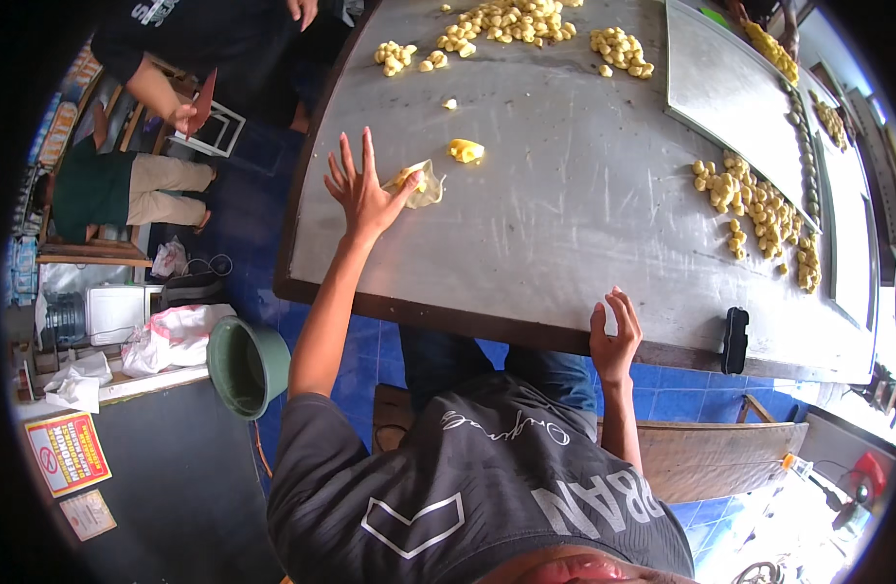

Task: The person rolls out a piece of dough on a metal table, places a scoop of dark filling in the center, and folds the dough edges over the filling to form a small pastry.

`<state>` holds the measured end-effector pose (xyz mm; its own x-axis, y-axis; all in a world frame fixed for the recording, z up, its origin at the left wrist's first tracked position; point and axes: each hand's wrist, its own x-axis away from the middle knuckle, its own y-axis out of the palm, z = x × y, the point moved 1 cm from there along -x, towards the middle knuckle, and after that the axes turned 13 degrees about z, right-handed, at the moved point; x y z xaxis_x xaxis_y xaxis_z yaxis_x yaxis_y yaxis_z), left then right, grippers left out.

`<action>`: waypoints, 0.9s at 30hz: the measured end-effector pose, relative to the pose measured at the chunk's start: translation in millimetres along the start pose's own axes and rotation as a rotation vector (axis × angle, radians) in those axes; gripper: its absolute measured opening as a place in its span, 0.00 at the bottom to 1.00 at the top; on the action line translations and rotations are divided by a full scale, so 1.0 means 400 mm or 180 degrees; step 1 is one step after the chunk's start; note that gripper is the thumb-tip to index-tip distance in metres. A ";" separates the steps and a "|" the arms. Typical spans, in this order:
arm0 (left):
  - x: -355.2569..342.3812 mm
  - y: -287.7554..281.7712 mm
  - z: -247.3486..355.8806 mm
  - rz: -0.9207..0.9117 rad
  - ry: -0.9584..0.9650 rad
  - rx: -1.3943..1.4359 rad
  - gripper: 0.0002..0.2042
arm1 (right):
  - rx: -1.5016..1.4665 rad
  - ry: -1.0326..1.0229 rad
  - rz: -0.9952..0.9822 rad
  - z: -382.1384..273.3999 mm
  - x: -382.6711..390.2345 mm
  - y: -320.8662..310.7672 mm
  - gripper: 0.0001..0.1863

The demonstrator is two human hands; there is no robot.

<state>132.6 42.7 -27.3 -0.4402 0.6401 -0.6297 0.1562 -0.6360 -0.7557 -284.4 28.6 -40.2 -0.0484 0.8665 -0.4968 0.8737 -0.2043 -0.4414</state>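
My left hand (362, 202) is open over the left part of the metal-topped table (526, 243), fingers spread. Its thumb lies on or just over a crumpled clear plastic piece (429, 187) with something yellow in or under it. A little farther off sits a yellow lump, maybe dough (465, 151), and beyond that a small pale piece (450, 103). My right hand (615, 336) hovers at the near table edge, fingers loosely bent and apart from the thumb, with nothing in it. Whether it touches the edge I cannot tell.
Heaps of small yellow dough-like balls (506, 24) lie at the far side and at the right (764, 209). A metal tray (730, 107) stands far right. A black case (735, 341) sits at the near edge. A green tub (249, 367) and a person in black (224, 49) are left.
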 end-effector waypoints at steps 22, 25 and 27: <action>-0.042 -0.052 -0.001 0.0307 0.0848 0.0393 0.48 | -0.0008 0.0039 0.0042 0.004 0.001 -0.001 0.09; -0.062 -0.052 -0.024 -0.0055 0.0854 0.1066 0.38 | -0.0023 0.0009 0.0038 -0.001 0.002 0.000 0.09; -0.068 -0.052 -0.029 -0.0451 0.0797 0.1598 0.34 | -0.0013 0.0012 0.0033 -0.004 0.000 0.000 0.09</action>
<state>151.7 43.5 3.3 -0.1942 0.7776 -0.5981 -0.3547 -0.6241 -0.6962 -283.6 29.4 -39.2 -0.0375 0.8661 -0.4984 0.8762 -0.2113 -0.4332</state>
